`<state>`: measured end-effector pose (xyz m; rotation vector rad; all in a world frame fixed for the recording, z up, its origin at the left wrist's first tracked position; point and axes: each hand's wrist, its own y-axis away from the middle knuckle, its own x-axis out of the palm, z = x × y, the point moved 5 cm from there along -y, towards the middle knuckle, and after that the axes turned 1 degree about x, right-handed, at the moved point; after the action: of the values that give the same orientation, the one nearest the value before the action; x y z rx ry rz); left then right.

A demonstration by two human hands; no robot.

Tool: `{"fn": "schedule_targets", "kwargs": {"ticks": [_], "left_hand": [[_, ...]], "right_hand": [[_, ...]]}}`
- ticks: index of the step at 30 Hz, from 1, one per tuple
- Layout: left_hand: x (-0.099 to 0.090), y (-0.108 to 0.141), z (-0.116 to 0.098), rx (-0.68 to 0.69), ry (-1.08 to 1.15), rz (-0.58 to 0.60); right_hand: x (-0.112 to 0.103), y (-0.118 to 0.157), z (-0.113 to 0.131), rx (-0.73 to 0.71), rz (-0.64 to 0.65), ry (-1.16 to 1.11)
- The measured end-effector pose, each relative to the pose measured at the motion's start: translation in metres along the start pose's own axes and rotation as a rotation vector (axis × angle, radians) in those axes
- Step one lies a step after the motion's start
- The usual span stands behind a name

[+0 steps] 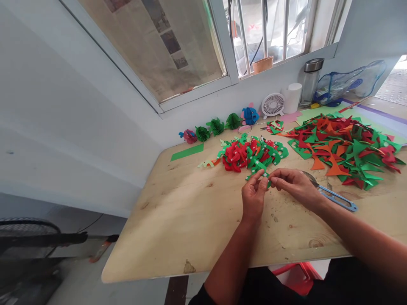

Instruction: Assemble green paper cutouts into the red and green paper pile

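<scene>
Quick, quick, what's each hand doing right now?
Left hand: closed, holding a green paper piece.
Right hand: closed, fingertips pinched at that paper's edge; can't tell if they hold it.

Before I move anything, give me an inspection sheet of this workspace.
Surface: wooden tabletop, stained in spots.
Job's things: green paper piece; red-and-green paper pile beyond it; larger mixed paper pile to the right.
Clutter: blue-handled tool near the right wrist; small white fan and glass bottle by the wall.
Hands: left hand holds the green paper piece; right hand has fingertips at its edge.
Cables: dark cable at the window bars.
Surroundings: red stool below the table edge.
</scene>
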<state>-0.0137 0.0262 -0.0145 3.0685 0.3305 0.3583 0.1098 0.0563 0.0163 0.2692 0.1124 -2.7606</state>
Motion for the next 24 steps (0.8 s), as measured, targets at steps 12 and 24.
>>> {"fn": "schedule_targets", "kwargs": {"ticks": [12, 24], "left_hand": [[0.0026, 0.0026, -0.0056, 0.011, -0.007, 0.016], [0.0023, 0.002, -0.0043, -0.005, 0.018, 0.009]], "right_hand": [[0.0029, 0.0015, 0.0053, -0.009, 0.042, -0.023], [0.0039, 0.0001, -0.0015, -0.018, 0.049, -0.062]]}}
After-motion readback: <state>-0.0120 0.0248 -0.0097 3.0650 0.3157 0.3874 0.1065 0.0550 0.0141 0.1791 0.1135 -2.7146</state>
